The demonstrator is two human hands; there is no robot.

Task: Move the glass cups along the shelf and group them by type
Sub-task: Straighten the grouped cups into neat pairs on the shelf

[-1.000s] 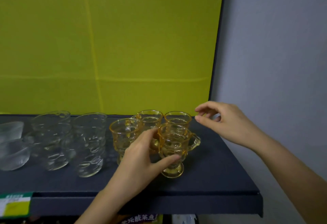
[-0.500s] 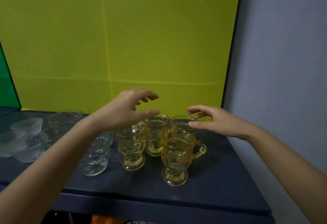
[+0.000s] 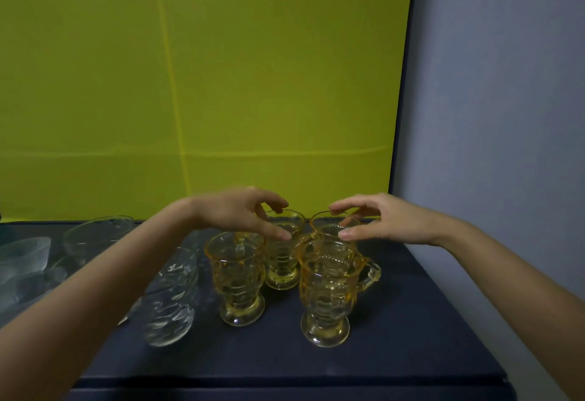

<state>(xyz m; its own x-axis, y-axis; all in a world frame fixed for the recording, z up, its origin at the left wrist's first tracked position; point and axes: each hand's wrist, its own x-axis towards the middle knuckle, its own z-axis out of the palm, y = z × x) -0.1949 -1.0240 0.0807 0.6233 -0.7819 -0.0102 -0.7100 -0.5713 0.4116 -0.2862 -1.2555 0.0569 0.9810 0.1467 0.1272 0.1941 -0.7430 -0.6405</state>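
- At R end of shelf: 4 footed amber cups, 2 front, 2 back, nearly touching; back L cup, back R cup.
- Further L: clear cups as a separate bunch; frosted bowls at far L edge.
- L hand over back L cup: thumb in front of rim, fingers behind, curved round it; touching or not, can't tell.
- R hand likewise over back R cup: thumb and index either side of rim; grip not confirmable.
- Handling, prob.: thick pressed glass, so fairly heavy for size, rigid, smooth, slippery; liable to chip if knocked vs neighbours.
- Tall on narrow foot, so likely tippy if pushed high up.
- Best hold, prob.: round the bowl below rim, or by side handle, as seen on front R cup; rim-only pinch prob. weak for this wt.
- Little clearance btwn cups: safer to lift straight up before going sideways, else clinking w/ front pair.
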